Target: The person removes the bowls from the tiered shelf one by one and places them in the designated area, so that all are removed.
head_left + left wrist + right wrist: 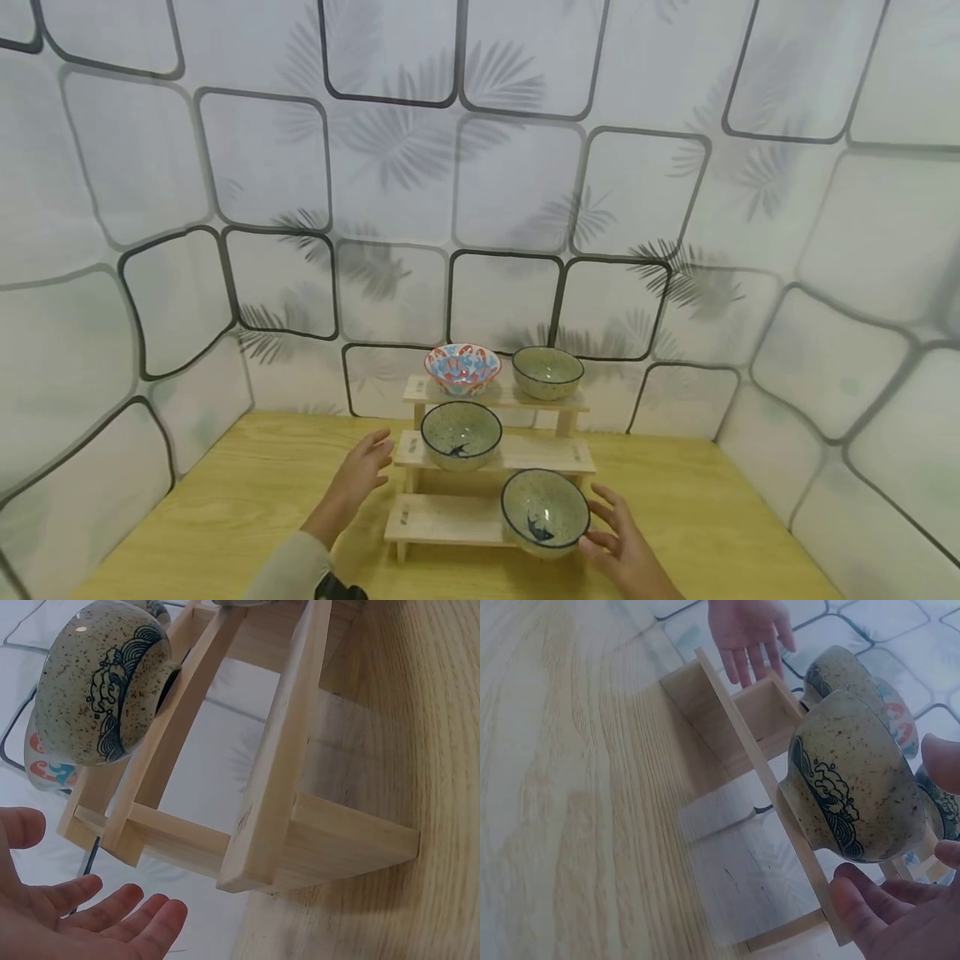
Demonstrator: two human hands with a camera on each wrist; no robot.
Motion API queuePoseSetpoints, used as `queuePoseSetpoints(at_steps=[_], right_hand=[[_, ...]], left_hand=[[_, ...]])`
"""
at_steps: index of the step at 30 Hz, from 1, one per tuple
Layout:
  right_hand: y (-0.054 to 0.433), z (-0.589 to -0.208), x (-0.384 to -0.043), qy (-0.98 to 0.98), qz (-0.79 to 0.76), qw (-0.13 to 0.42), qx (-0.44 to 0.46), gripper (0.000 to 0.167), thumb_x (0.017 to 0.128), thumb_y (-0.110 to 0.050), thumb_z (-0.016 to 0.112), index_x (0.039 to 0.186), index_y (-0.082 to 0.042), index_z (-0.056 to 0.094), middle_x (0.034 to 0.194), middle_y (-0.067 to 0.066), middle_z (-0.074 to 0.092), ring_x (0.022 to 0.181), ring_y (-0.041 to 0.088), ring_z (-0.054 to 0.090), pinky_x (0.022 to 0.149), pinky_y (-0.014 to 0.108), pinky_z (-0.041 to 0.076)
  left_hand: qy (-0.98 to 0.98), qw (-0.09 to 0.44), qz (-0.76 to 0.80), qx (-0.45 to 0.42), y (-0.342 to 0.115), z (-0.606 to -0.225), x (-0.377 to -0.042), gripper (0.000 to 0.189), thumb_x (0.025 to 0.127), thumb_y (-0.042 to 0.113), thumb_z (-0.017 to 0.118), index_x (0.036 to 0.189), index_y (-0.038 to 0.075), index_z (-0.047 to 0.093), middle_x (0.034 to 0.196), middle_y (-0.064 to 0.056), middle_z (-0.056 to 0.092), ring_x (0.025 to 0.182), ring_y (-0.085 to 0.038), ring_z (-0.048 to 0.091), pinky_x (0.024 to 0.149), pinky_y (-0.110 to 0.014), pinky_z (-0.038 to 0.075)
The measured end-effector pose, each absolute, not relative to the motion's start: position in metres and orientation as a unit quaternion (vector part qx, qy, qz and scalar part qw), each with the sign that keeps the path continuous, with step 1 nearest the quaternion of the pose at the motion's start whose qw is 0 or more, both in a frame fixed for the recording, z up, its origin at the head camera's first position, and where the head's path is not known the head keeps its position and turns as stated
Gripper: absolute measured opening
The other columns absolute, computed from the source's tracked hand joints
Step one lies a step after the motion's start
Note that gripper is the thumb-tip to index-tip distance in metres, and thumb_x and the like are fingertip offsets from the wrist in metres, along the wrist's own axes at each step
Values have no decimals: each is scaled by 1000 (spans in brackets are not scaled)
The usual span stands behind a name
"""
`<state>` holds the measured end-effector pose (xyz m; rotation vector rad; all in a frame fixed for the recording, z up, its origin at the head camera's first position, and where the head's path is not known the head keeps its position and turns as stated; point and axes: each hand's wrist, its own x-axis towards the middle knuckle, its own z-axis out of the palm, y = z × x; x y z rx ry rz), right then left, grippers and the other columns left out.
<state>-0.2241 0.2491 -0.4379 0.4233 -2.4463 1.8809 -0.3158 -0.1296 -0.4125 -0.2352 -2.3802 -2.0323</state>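
Lowest speckled bowl (pixel 546 510) sits near right end of bottom tier of wooden stand (pixel 450 518), tier running on leftward. Right hand (pixel 624 546), fingers parted and loosely bent, beside bowl's right rim; contact unclear. Left hand (pixel 358 473), fingers loosely extended, holds nothing, gap separating it from stand's left edge. Table (pixel 712 500) stretches beyond both ends.

Upper left in the left-wrist view, a speckled grey-green ceramic bowl (pixel 97 682) partly hides a red-and-blue patterned bowl (pixel 49 769); the lower-left edge crops the bare left hand (pixel 75 930). Marks on the pale wooden tiered stand (pixel 450 518), lower centre of the head view, are illegibly small.
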Motion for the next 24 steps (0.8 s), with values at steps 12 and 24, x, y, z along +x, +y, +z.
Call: queuePoseSetpoints(at_steps=[12,24], right_hand=[[240,-436,-224,-762,630,-22,148,66,95,-11,63,143,1,19,146,44,13,108,33,57,81,31,52],[236,-441,-225,-745,655,-17,130,58,89,-8,70,127,5,29,144,41,17,105,30,59,80,31,53]], left_hand=[[-716,-28,-693,-82,-129,-420,-324,56,105,28,38,147,-6,27,147,-33,30,132,-51,33,101,-56,37],[-716,-27,-694,-70,-122,-421,-330,53,105,28,39,145,-8,34,147,-34,29,131,-53,33,100,-55,38]])
